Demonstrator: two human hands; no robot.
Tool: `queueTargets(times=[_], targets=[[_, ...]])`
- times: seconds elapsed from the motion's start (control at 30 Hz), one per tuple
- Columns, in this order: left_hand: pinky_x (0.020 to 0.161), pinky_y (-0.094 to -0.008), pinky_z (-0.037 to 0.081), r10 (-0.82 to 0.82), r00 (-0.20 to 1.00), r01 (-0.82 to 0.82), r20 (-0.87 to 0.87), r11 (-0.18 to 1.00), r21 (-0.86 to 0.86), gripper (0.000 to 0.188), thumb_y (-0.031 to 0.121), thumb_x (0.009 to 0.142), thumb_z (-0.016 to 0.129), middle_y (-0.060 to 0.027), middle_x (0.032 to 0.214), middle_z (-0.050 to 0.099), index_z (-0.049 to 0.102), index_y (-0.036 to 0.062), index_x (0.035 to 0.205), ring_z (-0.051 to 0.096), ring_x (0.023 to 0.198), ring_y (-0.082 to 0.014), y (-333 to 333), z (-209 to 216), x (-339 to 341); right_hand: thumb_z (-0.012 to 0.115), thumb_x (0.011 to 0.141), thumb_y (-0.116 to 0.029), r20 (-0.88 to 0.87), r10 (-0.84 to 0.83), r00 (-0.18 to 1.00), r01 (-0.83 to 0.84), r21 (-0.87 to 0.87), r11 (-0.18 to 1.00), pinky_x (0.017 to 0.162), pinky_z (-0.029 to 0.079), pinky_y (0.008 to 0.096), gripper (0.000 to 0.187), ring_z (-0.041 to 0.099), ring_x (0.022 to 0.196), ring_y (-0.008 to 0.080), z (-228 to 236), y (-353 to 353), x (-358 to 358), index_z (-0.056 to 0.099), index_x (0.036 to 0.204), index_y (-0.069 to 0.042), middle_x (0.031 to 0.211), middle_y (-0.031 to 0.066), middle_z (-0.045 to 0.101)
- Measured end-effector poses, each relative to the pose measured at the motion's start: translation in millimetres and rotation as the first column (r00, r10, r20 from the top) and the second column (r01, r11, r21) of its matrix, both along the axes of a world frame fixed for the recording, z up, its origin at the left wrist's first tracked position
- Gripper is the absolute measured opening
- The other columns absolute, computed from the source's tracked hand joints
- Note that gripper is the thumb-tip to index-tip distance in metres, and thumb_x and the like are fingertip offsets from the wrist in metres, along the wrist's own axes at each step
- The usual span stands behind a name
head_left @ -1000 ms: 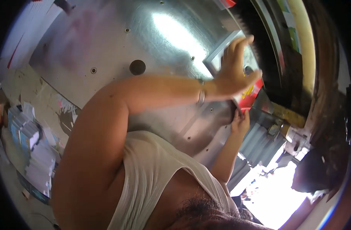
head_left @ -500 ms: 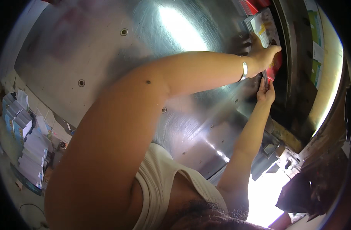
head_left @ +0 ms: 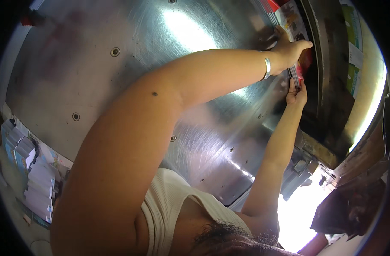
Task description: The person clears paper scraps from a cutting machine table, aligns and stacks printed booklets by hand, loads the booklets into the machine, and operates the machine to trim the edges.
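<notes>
A thin stack of red and white printed sheets (head_left: 288, 19) stands on edge at the far right of a shiny metal table (head_left: 160, 85), against a dark machine opening (head_left: 327, 89). My left hand (head_left: 290, 50), with a metal bangle at the wrist, lies over the stack with its fingers curled around the right edge. My right hand (head_left: 296, 91) reaches up from below and grips the stack's lower end. Both arms stretch across the table.
The metal table has several round screw holes and a bright glare patch. Piles of white and blue printed paper (head_left: 33, 183) lie at the lower left. Dark machine parts (head_left: 352, 209) stand at the lower right, beside a yellowish frame (head_left: 369, 98).
Both hands have carried the stack farther up and to the right, to the dark machine opening. The arms have stretched out more over the table.
</notes>
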State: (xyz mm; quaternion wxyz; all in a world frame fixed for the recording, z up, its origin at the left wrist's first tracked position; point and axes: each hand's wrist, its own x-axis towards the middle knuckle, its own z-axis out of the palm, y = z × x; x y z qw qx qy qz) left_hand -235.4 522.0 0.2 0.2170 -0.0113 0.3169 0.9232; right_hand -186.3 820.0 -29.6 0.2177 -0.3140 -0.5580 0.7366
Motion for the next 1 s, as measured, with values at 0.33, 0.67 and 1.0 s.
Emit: queueTargets(times=[0.33,0.67,1.0], targets=[[0.102,-0.0362,0.039,-0.1,0.994,0.111,-0.054,0.946,0.303,0.049,0.046,0.091,0.06,-0.0083,0.125,0.064,0.063,0.0081,0.122,0.056,0.112,-0.0195,-12.0,-6.5,-4.7,0.059,0.091,-0.056,-0.47,-0.005,0.883,-0.196,-0.378,0.905,0.122,0.012,0.06,0.091,0.017,0.149,0.0378,8.3,-211.1,15.7,0.02,0.15,0.003,0.155,0.0186,0.025],[0.114,-0.0391,0.027,-0.012,0.997,0.011,0.082,1.0,0.006,0.064,0.049,0.091,0.06,-0.012,0.143,0.048,0.05,0.0046,0.137,0.039,0.134,-0.024,-27.1,13.9,-6.5,0.044,0.1,-0.06,-0.668,0.166,0.725,-0.411,-0.227,0.883,0.117,0.028,0.0449,0.063,0.04,0.122,0.0287,-2.5,-235.5,-12.5,0.042,0.126,-0.002,0.124,0.0103,0.046],[0.121,-0.0477,-0.011,0.204,0.977,-0.204,-0.061,0.979,0.011,0.112,0.076,0.089,0.038,-0.0206,0.165,-0.015,-0.011,0.0012,0.157,-0.015,0.153,-0.0309,-137.1,-8.2,-107.2,0.046,0.098,-0.062,-0.643,0.082,0.762,-0.356,-0.309,0.882,0.123,-0.003,0.0483,0.082,-0.003,0.153,0.0294,-14.2,-235.0,-19.5,0.015,0.152,-0.008,0.161,0.012,0.01]])
